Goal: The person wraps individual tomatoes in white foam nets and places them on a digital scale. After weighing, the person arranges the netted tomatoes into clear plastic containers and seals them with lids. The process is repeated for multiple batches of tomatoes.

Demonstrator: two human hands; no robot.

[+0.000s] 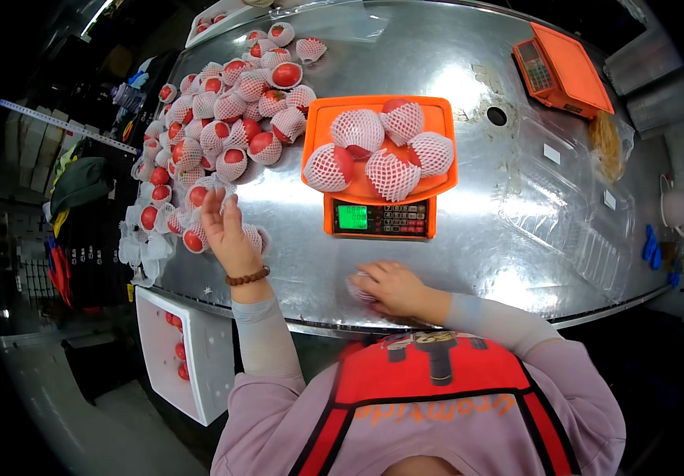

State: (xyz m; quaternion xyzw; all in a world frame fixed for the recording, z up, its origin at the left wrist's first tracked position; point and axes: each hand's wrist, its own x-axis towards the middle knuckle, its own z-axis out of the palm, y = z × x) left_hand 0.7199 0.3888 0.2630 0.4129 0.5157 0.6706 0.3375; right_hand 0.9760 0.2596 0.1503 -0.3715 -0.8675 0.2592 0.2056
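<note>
My left hand (pixel 225 229), with a brown bead bracelet at its wrist, is at the lower right edge of a pile of tomatoes in white foam nets (pixel 223 119); whether its fingers touch one is unclear. My right hand (pixel 392 290) rests over a foam-netted tomato (pixel 361 288) near the table's front edge, its fingers partly covering it. Between and beyond my hands stands an orange digital scale (pixel 328 221) with a lit green display. Several netted tomatoes (pixel 393 174) sit on its orange pan.
At the far right stands a second orange scale (pixel 580 71). Clear plastic trays or lids (pixel 556 220) and a bag of yellowish material (pixel 606 146) lie on the right. Empty foam nets (pixel 142 250) lie at the left edge. Below it is a white foam box (pixel 211 357) with tomatoes.
</note>
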